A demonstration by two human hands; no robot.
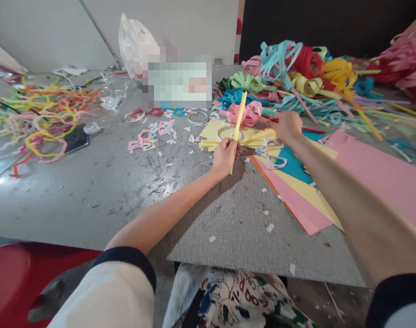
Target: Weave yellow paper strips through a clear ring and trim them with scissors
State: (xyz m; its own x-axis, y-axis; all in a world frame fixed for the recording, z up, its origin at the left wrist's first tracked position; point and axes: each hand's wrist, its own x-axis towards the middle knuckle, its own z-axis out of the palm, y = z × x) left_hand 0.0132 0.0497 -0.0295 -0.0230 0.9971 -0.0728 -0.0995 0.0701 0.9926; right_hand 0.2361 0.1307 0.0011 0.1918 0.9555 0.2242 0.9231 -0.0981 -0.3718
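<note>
My left hand (225,157) is closed around a narrow yellow paper strip (241,114), which stands nearly upright above the table. To the right, my right hand (287,126) has its fingers pinched together; a pink strip end lies by the fingertips, but whether they grip it I cannot tell. Between the hands lie scissors with white handles (271,159), their blades partly hidden behind my left hand. Beyond the left hand, a roll of tape (221,132) rests on yellow paper (211,130). A pink looped paper bundle (247,114) sits just behind the upright strip.
Pink sheets (375,168) and a blue sheet (293,159) lie at right. Curled paper strips (283,64) are heaped behind them. Pipe cleaners (40,118) tangle at left near a dark phone-like slab (76,139). A white plastic bag (136,45) stands at the back. Paper scraps are scattered about.
</note>
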